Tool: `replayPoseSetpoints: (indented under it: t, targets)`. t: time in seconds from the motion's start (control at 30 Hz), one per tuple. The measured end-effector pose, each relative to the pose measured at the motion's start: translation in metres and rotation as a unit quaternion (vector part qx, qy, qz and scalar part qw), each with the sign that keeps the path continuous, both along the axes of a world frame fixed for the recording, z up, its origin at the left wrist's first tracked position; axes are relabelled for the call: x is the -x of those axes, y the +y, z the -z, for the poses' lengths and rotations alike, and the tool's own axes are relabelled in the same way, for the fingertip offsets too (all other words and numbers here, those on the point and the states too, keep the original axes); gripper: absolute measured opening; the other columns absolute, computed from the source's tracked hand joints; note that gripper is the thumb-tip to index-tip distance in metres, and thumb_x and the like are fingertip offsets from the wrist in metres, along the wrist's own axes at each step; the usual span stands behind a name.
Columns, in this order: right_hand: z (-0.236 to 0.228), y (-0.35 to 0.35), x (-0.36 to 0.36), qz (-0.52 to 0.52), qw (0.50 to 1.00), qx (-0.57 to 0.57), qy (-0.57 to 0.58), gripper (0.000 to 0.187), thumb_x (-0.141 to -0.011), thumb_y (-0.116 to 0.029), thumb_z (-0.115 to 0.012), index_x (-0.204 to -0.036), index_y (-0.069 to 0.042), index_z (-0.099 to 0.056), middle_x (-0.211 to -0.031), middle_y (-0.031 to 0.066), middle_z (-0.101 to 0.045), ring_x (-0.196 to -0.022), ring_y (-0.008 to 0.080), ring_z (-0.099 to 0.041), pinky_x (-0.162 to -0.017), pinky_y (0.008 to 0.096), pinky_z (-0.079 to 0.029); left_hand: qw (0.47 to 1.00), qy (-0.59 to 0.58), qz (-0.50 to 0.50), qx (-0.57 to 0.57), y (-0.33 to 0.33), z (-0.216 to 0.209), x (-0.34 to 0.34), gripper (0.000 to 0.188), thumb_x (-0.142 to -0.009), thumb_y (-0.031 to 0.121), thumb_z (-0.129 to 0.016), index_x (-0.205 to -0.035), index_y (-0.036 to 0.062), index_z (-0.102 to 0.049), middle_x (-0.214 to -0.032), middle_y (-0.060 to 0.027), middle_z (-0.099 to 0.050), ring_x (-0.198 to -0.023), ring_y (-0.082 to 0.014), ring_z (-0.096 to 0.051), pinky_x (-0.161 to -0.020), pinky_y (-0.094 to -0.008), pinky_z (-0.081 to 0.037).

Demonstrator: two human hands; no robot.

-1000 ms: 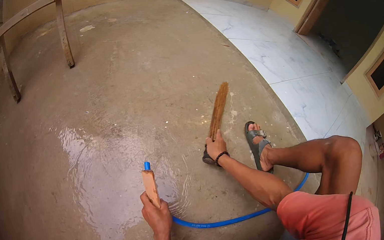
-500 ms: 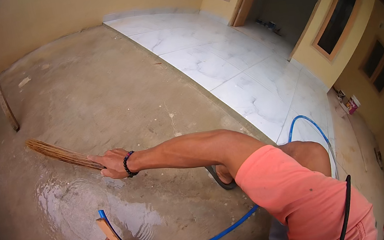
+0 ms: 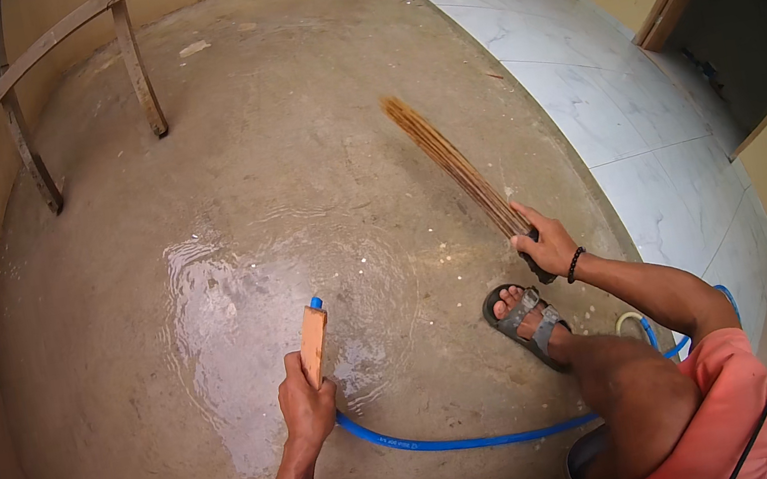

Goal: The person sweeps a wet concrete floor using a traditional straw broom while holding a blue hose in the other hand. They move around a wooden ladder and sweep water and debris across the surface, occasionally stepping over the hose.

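My left hand [image 3: 307,405] is closed around a flat piece of light wood [image 3: 315,345] together with a blue hose [image 3: 468,443]. The hose's end pokes up just past the wood's tip, over a shallow puddle [image 3: 234,315] on the concrete floor. In my right hand [image 3: 549,242] is a stick broom [image 3: 452,162], gripped near its dark bound end. Its bristle tips point up and to the left, away from me, over the concrete. Whether the bristles touch the floor I cannot tell.
My sandalled foot [image 3: 526,317] is planted close below the broom hand. White marbled tiles [image 3: 627,117] border the concrete on the right, beside a dark doorway [image 3: 749,26]. A wooden frame [image 3: 56,42] stands at far left. The hose runs right, behind my leg.
My right hand has swung the broom from the left over to the right, off the puddle's side. The left hand still grips wood and hose. The whole view has shifted left.
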State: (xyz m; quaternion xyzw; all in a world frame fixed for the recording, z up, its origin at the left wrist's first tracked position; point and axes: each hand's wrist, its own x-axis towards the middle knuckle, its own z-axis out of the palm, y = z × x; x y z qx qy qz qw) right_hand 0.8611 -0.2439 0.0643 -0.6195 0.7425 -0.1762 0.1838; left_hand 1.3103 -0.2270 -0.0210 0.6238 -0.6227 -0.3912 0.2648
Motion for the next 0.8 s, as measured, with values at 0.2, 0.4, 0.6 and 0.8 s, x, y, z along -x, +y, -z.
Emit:
replayPoseSetpoints:
  t: [0.2,0.4,0.6,0.8]
  targets:
    - [0.100,-0.111,0.096,0.244,0.965,0.078,-0.062,0.070,-0.087,-0.023,-0.064,-0.148,0.000,-0.037,-0.132,0.0268,-0.058,-0.118,0.0325,-0.060,-0.101,0.0373,-0.046,0.990,0.056,-0.127,-0.026,-0.066,-0.009,-0.007,0.033,-0.077,0.001,-0.060,-0.107,0.0028,-0.044,-0.080,-0.0203,-0.059,-0.068,-0.0385,-0.061,-0.065,-0.0479,-0.049]
    - [0.122,-0.199,-0.003,0.296,0.949,-0.019,-0.107,0.072,-0.094,-0.026,-0.056,-0.154,-0.002,-0.025,-0.144,0.0265,-0.047,-0.132,0.0385,-0.049,-0.112,0.0413,-0.038,0.977,-0.069,-0.196,0.051,-0.141,-0.002,-0.007,0.032,-0.077,0.001,-0.060,-0.105,0.0028,-0.045,-0.081,-0.0228,-0.060,-0.073,-0.0397,-0.063,-0.069,-0.0480,-0.048]
    - [0.122,-0.229,-0.147,-0.089,0.975,-0.117,-0.169,0.073,-0.090,-0.025,-0.058,-0.152,-0.003,-0.027,-0.097,0.0319,-0.067,-0.095,0.0445,-0.066,-0.089,0.0495,-0.050,0.965,-0.063,-0.251,0.038,-0.193,-0.011,0.033,0.035,-0.076,0.001,-0.060,-0.107,0.0024,-0.047,-0.085,-0.0234,-0.060,-0.077,-0.0385,-0.063,-0.070,-0.0458,-0.049]
    - [0.050,-0.278,-0.163,-0.285,0.904,-0.161,-0.275,0.070,-0.090,-0.025,-0.060,-0.152,-0.007,-0.032,-0.096,0.0260,-0.069,-0.097,0.0417,-0.067,-0.087,0.0474,-0.051,0.952,-0.119,-0.276,0.055,-0.215,-0.017,0.064,0.037,-0.075,0.000,-0.060,-0.111,0.0020,-0.049,-0.086,-0.0211,-0.060,-0.076,-0.0341,-0.062,-0.072,-0.0439,-0.049]
